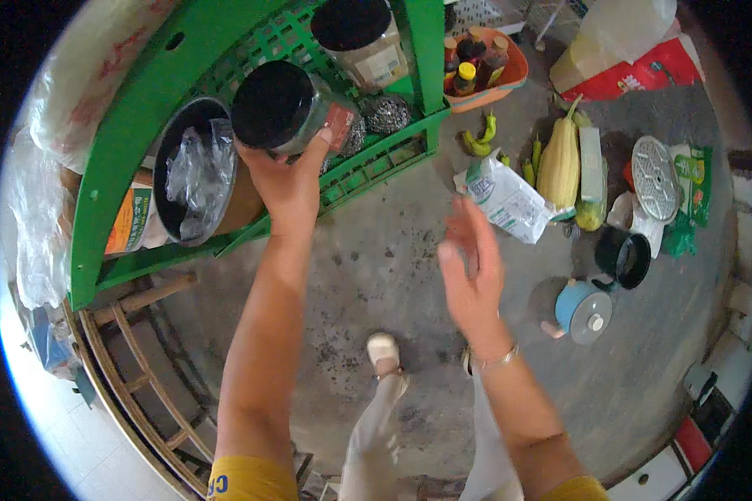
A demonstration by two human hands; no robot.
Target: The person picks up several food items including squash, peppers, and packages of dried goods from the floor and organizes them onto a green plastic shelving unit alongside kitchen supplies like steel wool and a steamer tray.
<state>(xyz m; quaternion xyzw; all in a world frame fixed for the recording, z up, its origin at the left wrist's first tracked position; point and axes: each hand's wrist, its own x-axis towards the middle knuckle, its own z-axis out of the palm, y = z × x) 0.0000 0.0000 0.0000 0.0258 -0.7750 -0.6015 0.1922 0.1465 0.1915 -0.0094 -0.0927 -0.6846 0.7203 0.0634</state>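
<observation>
My left hand (286,179) grips a clear jar with a black lid (272,107) at the green plastic shelf (361,177). The thumb lies along the jar's side by a reddish label; the other fingers are partly hidden beneath it. Behind it on the shelf stands a second black-lidded jar (379,58) with a pale label. Steel wool scourers (387,114) lie close beside the held jar. My right hand (473,267) hangs over the floor with its fingers stretched out and nothing in it. Just beyond its fingertips is a white printed packet (510,199).
A dark pot (174,219) holding plastic bags sits on the shelf. On the floor stand an orange basket of bottles (518,80), a yellow gourd (558,167), green peppers (480,138), a perforated metal disc (654,178), a black pot (625,259) and a lidded blue pot (583,312). A wooden rack (138,334) stands left.
</observation>
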